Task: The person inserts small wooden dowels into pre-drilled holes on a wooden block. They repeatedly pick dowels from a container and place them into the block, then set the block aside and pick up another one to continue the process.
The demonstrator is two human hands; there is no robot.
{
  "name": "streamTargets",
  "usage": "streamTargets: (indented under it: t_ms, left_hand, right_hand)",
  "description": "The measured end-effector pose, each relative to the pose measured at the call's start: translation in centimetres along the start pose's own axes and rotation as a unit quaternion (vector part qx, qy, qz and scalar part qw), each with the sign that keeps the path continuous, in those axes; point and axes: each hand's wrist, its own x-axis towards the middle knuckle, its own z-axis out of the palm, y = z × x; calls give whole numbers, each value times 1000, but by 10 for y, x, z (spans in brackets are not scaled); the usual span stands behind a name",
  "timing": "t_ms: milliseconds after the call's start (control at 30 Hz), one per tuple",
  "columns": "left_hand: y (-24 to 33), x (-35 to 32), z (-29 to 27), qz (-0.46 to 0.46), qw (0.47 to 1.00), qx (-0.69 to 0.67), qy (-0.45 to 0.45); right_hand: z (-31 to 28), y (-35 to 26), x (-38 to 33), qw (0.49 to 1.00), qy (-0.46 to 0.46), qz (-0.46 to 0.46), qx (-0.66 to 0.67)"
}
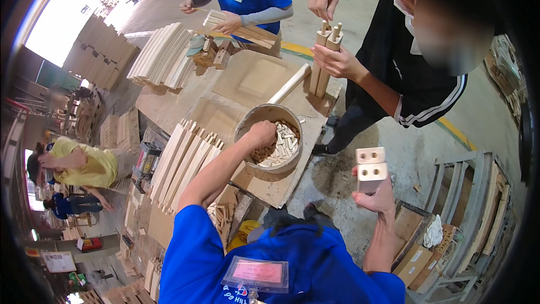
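My left hand (262, 134) is down inside a round bucket (247, 118) of short wooden dowels (286, 145). Its fingers curl in among the dowels, and their tips are hidden. Out to the right, my right hand (379, 198) grips two pale wooden bars (372, 172) side by side. Their ends face up, each with two round holes, and no dowels show in these holes. The bucket rests on the near part of the worktable (270, 188).
Long wooden bars with dowels in their ends (188, 160) lie left of the bucket. Across the table, a co-worker in black (388, 67) handles upright bars (325, 62); another in blue (247, 0) holds slats. More bars (163, 59) are stacked far left. A metal rack (472, 208) stands right.
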Motion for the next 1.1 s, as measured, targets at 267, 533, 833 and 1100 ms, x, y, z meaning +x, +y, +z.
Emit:
streamTargets:
  t_ms: [267, 533, 833, 1100]
  left_hand:
    - [8, 16, 21, 79, 996, -43, -25]
    - [60, -142, -84, 213, 863, -448, 91]
    - [68, -213, -79, 230, 896, -357, 132]
    - [92, -240, -83, 125, 972, -124, 155]
  right_hand:
    - [43, 39, 10, 987, 53, -55, 141]
    - [81, 46, 27, 993, -81, -69, -47]
    - [102, 45, 30, 957, -214, -173, -95]
    - [100, 26, 23, 942, -218, -165, -195]
